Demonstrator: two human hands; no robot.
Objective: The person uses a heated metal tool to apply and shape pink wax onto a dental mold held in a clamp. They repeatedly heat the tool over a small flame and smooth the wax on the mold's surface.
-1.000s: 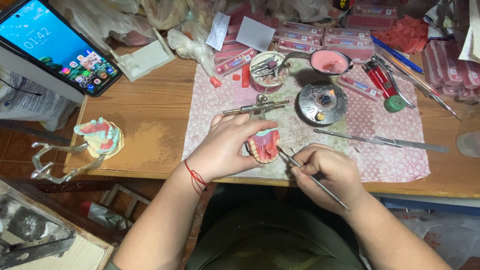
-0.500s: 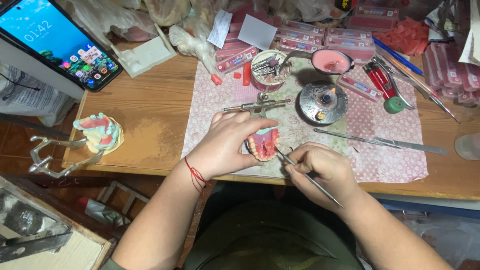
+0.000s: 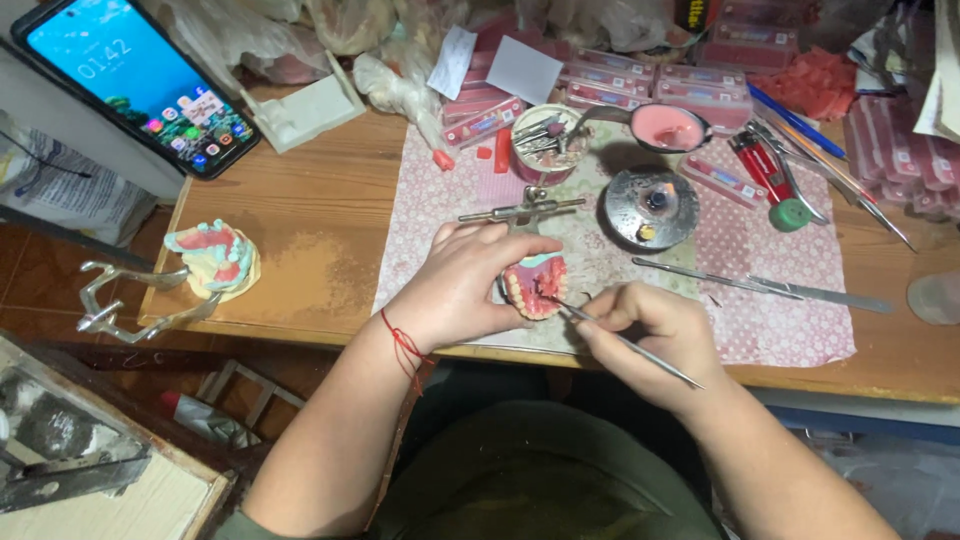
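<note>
Denture wax-up (image 3: 535,285), pink with a row of teeth already set, sits near the front edge of the surface (image 3: 320,230), cupped in the left hand (image 3: 465,285), whose fingers close around its back and left side. Right hand (image 3: 650,325), at about 4 o'clock from the model, pinches a thin metal wax carver (image 3: 625,342) like a pen, its tip touching the pink wax just behind the teeth. Judging from this, the teeth are placed and the wax is being shaped; smoothing looks unfinished. At 1 o'clock a small burner (image 3: 650,205) shows a tiny flame. More steel instruments (image 3: 760,285) lie at 3 o'clock on the patterned cloth (image 3: 780,320). Well apart, at 9 o'clock, a second model (image 3: 212,258) rests beside a metal articulator frame (image 3: 125,300).
</note>
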